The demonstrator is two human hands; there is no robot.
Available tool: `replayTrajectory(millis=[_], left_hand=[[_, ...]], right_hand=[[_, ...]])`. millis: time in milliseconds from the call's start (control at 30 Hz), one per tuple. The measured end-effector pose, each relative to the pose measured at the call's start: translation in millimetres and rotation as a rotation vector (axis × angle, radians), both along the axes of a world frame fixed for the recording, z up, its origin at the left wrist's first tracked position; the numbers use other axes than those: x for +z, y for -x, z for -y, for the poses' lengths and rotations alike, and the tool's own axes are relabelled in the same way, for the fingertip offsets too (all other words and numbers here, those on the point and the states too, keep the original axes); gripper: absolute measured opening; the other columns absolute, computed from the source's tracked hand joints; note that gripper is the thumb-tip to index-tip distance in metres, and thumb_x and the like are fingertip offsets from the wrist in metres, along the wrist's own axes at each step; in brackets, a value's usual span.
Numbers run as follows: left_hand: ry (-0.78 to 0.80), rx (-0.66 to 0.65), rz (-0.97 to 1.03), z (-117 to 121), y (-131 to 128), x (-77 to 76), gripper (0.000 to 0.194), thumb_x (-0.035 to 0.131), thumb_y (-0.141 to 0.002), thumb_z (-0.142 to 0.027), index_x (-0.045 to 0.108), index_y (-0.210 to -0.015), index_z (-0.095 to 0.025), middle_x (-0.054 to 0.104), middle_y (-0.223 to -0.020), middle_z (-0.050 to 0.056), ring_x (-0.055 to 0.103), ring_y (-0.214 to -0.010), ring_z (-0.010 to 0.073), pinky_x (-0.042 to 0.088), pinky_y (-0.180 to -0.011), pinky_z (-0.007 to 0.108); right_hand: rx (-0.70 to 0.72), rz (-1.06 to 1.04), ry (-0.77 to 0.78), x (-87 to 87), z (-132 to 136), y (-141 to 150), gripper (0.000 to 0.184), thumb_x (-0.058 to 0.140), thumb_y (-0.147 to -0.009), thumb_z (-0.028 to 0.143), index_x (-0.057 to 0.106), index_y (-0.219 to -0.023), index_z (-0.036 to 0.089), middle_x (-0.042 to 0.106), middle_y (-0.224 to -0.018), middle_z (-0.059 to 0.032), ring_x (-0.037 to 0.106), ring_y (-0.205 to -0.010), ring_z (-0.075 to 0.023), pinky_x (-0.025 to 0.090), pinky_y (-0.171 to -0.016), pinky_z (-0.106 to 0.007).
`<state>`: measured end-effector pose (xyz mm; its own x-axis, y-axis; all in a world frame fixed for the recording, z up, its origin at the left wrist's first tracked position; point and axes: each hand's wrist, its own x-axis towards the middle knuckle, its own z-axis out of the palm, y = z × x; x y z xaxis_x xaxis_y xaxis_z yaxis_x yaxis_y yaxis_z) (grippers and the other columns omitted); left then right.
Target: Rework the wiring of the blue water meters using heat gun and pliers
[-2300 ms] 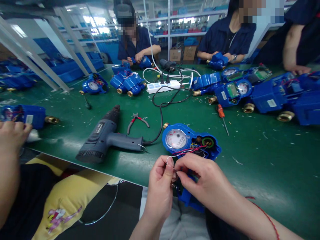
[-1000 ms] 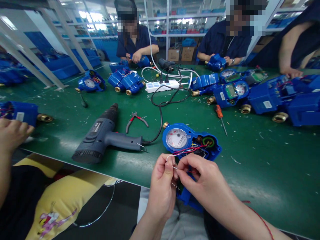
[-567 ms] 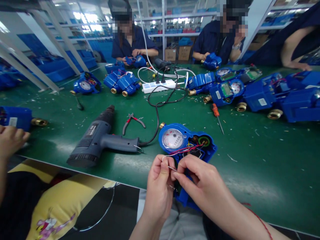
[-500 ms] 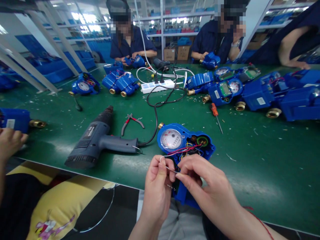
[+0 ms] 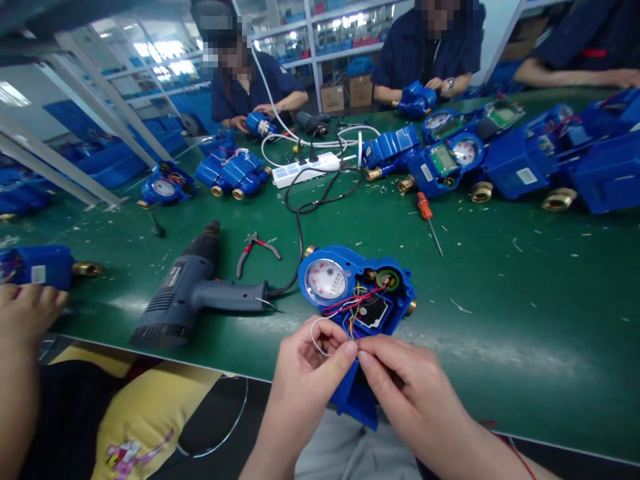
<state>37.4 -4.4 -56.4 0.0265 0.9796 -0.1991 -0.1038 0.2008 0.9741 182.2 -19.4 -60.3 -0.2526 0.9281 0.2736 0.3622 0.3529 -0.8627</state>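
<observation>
A blue water meter (image 5: 395, 267) lies at the table's front edge, its housing uncovered, with a round white dial (image 5: 326, 280) and red, yellow and white wires inside. Just over its lower part, my left hand (image 5: 315, 367) is closed in a pinch, and a thin white wire (image 5: 313, 331) loops out from its fingers. My right hand (image 5: 410, 380) pinches too, its fingertips meeting those of the left. Yellow and red wires (image 5: 353, 323) run up to the fingertips. What exactly lies between the right fingers is too small to make out.
Left of the meter are a grey heat gun (image 5: 195, 293) and red-handled pliers (image 5: 255, 250). Behind are an orange screwdriver (image 5: 427, 213), a white power strip (image 5: 305, 169) and several other blue meters (image 5: 525, 167). A neighbour's hand (image 5: 30, 313) rests by a meter at left; other people sit opposite.
My hands have come together at the fingertips; before, a white wire stretched between them. The wire loop now hangs left of my left fingers. The view has tilted and shifted slightly.
</observation>
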Motion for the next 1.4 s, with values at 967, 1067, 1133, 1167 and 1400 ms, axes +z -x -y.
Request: replayTrajectory(millis=[967,1067,1133,1167,1400], left_hand=[[0.106,-0.079,0.250,-7,5,-11.3,0.021,0.062,-0.089,-0.034,0.052,-0.080,-0.017,0.040,-0.054,-0.009,0.026,-0.046,0.0038,0.022,-0.045,0.016],[0.086,-0.090,0.254,-4,8,-10.7,0.022,0.057,-0.092,-0.035,0.054,-0.079,-0.017,0.044,-0.056,-0.007,0.031,-0.048,0.0048,0.025,-0.047,0.017],[0.055,-0.085,0.240,0,8,-8.3,0.026,0.052,-0.093,-0.039,0.056,-0.081,-0.017,0.051,-0.064,-0.004,0.038,-0.054,0.0062,0.031,-0.052,0.019],[0.035,-0.085,0.224,2,7,-6.6,0.027,0.051,-0.093,-0.041,0.058,-0.084,-0.017,0.053,-0.067,-0.002,0.041,-0.057,0.0072,0.033,-0.055,0.020],[0.013,-0.065,-0.180,4,-16,10.4,0.019,0.067,-0.067,-0.029,0.053,-0.073,-0.017,0.041,-0.065,-0.005,0.035,-0.051,0.0082,0.028,-0.047,0.023]], right_hand=[[0.121,0.635,-0.685,32.8,-40,-14,0.021,0.048,-0.093,0.014,0.066,-0.102,0.014,0.066,-0.098,-0.0092,0.054,-0.080,-0.0225,0.041,-0.061,-0.034],[0.184,0.684,-0.740,37.1,-51,-15,0.015,0.056,-0.089,0.015,0.064,-0.078,0.015,0.065,-0.084,-0.0059,0.050,-0.075,-0.0224,0.035,-0.062,-0.037],[0.228,0.644,-0.697,35.1,-55,-18,0.021,0.055,-0.090,0.015,0.060,-0.069,0.015,0.063,-0.081,-0.0055,0.048,-0.073,-0.0207,0.033,-0.062,-0.036],[0.237,0.614,-0.677,33.2,-55,-20,0.023,0.052,-0.091,0.014,0.059,-0.069,0.015,0.063,-0.082,-0.0060,0.047,-0.072,-0.0197,0.033,-0.062,-0.035],[0.234,0.518,-0.659,22.2,-54,-26,0.022,0.047,-0.096,0.015,0.061,-0.079,0.012,0.066,-0.088,-0.0079,0.051,-0.076,-0.0168,0.034,-0.067,-0.032]])
